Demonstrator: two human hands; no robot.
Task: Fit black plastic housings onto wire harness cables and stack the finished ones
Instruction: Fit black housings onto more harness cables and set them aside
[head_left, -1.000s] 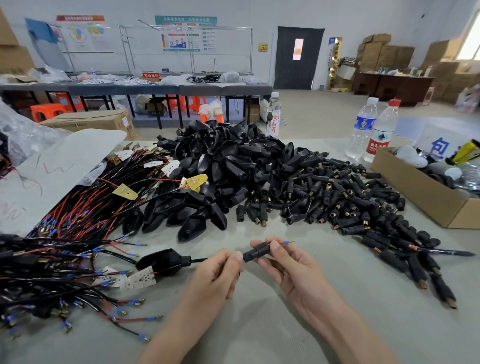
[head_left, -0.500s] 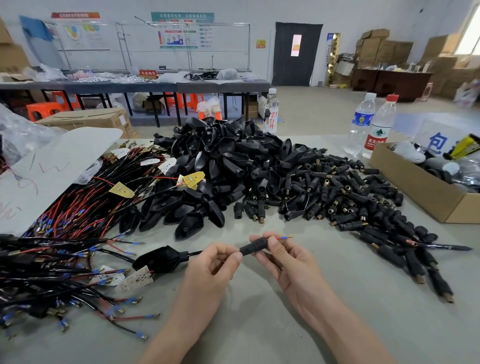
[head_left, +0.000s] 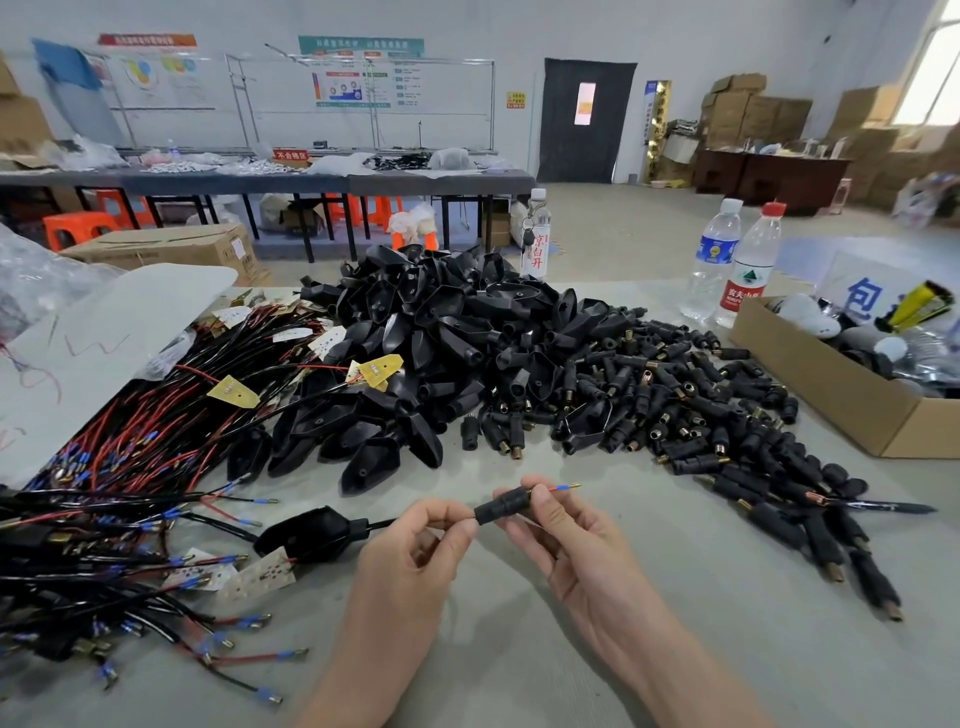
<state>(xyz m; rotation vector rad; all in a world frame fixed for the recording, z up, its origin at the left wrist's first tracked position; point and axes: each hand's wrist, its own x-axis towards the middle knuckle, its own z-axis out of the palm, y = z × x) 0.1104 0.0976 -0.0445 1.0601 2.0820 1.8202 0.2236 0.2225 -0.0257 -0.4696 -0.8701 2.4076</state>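
The right hand (head_left: 566, 540) pinched a small black sleeve (head_left: 501, 505) between thumb and fingertips. The left hand (head_left: 415, 551) pinched the black cable (head_left: 384, 524) just behind the sleeve. A red wire with a blue terminal (head_left: 558, 488) poked out past the right thumb. The cable ran left to a larger black housing (head_left: 311, 532) lying on the grey table (head_left: 727, 623), beside a tangle of harness cables (head_left: 130, 447). Beyond the hands sat a heap of loose housings (head_left: 441, 353), with small connectors (head_left: 701, 405) spilled to its right, near a cardboard box (head_left: 831, 395).
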